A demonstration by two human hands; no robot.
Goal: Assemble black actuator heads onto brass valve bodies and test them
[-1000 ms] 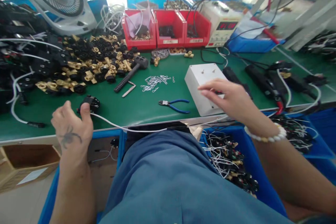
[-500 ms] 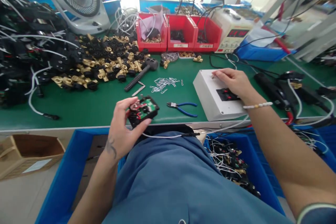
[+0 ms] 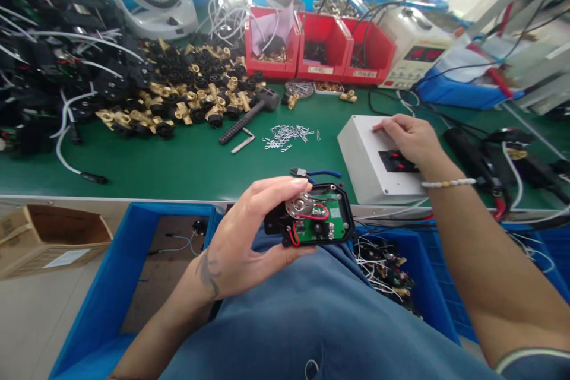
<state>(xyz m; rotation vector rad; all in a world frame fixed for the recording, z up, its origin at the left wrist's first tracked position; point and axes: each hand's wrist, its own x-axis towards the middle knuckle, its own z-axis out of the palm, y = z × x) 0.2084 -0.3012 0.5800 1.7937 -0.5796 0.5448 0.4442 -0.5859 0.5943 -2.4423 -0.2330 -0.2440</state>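
My left hand (image 3: 249, 231) is closed around a black plastic housing (image 3: 350, 228) held above my lap, its open side facing up. Inside the housing are a green circuit board (image 3: 336, 214), a round metal motor (image 3: 298, 205) and red wires. At the white control box (image 3: 365, 172), the fingers of my right hand (image 3: 407, 136) are pinched at a small switch on the top face, now covered by the fingertips. Red-and-black terminals (image 3: 394, 160) sit beside that hand. Blue-handled cutters (image 3: 327, 173) lie just behind the housing, partly hidden by it.
Metal clips (image 3: 289, 135), a hammer (image 3: 249, 117) and a hex key (image 3: 244, 142) lie on the green bench. Brass fittings (image 3: 182, 110) are heaped at left. Red bins (image 3: 274, 65) and a power supply (image 3: 416, 53) stand behind. Blue crates (image 3: 102, 285) flank my lap.
My left hand has brought the housing rightward and closer, turning its circuit board more toward me. The right hand stays at the box. The whole view has shifted slightly.
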